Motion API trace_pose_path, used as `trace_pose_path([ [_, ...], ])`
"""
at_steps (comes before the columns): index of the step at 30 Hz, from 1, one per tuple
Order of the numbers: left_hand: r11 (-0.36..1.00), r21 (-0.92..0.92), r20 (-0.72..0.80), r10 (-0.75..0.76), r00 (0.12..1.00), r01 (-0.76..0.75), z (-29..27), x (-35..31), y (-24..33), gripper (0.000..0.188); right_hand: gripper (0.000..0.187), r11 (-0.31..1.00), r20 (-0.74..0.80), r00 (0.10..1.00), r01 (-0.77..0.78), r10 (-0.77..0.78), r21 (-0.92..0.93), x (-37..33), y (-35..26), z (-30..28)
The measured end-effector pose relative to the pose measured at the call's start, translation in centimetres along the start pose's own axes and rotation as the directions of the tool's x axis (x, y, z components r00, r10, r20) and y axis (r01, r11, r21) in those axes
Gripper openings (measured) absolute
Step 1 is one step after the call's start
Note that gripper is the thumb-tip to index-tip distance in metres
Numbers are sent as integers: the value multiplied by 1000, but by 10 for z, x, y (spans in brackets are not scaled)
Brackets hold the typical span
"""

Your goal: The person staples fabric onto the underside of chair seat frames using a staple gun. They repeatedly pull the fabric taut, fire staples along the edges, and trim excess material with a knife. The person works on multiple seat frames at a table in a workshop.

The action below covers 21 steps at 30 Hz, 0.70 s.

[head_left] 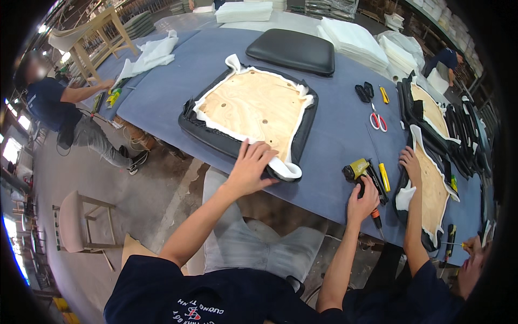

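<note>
A seat cushion (189, 123) lies upside down in front of me, its plywood base (243, 108) up, with white padding and black cover folded around the rim. My left hand (251, 168) grips its near edge, fingers over the rim and thumb on the black side. Beside it, the white padding (286, 168) curls loose at the near right corner. Farther right, my right hand (364, 198) is curled around the black handle of a yellow-green staple gun (356, 169), which rests on the table. Part of the handle is hidden by the fingers.
Scissors (379, 122), a yellow-handled screwdriver (383, 175) and an orange-handled tool (376, 217) lie on the blue table (334, 135). At right, a co-worker's hand (413, 164) touches another cushion (431, 189). A black cushion (291, 51) sits behind mine. Another person (48, 102) stands far left.
</note>
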<state>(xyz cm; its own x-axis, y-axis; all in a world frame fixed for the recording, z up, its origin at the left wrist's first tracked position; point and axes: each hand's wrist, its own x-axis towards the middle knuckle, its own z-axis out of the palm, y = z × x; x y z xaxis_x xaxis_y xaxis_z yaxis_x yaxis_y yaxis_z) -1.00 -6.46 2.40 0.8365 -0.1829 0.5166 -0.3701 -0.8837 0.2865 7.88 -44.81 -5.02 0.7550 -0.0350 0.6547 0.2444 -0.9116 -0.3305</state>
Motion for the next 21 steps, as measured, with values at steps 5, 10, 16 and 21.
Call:
trace_pose_path([
  [5, 996, 13, 185, 89, 979, -93, 3, 18, -15, 65, 32, 999, -24, 999, 37, -37, 10, 2, 9, 1],
  [10, 964, -174, 270, 242, 932, -200, 10, 39, -10, 38, 31, 1000, -1, 1000, 12, -12, 14, -6, 6, 3],
  [16, 950, -257, 253, 245, 936, -179, 1, 7, 20, 29, 30, 999, 18, 1000, -12, 12, -31, -6, 10, 6],
  [21, 960, -266, 373, 181, 910, -82, -5, -28, 72, 41, 30, 999, 10, 1000, 4, -4, -43, -7, 13, 4],
])
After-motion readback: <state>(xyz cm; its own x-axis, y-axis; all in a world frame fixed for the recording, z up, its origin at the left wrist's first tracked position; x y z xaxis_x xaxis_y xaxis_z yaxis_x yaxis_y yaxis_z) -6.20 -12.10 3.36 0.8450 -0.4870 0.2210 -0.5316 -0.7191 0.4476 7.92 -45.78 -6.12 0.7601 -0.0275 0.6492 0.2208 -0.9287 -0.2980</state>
